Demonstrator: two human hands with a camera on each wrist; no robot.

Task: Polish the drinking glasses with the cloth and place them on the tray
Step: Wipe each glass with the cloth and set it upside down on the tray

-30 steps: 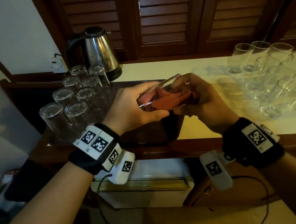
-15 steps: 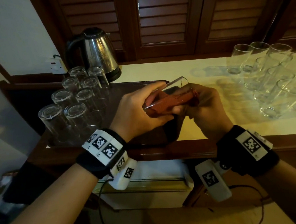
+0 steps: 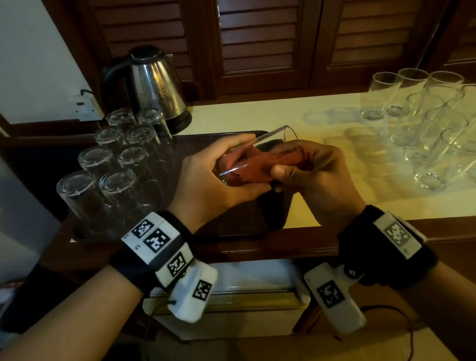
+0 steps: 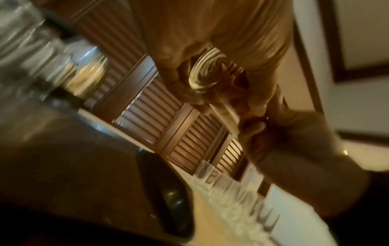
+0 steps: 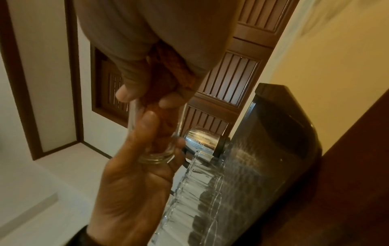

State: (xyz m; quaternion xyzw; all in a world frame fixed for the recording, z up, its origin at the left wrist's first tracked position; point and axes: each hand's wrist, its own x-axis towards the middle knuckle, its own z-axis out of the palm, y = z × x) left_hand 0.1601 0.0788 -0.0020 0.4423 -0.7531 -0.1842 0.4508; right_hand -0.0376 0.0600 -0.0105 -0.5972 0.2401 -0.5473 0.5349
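While held on its side above the dark wooden tray (image 3: 229, 222), the clear drinking glass (image 3: 258, 160) sits gripped in the left hand (image 3: 216, 182); right hand (image 3: 318, 177) fingers clench the red cloth (image 3: 262, 169) stuffed inside. Beyond: inverted clear glasses (image 3: 111, 164), steel electric kettle (image 3: 156, 86).

I see clear, glossy glass in the tumbler (image 3: 260, 156), with a rust-red woven cloth (image 3: 259, 167) stuffed inside, its coarse weave plain in the right wrist view. The upturned glasses (image 3: 106, 170) shine on a dark, smooth tray (image 3: 229, 222). The kettle (image 3: 156, 86) is polished steel with a black plastic handle. The desk (image 3: 335, 199) top looks matt cream, edged in glossy dark wood; the shutters (image 3: 261, 22) are slatted brown wood.
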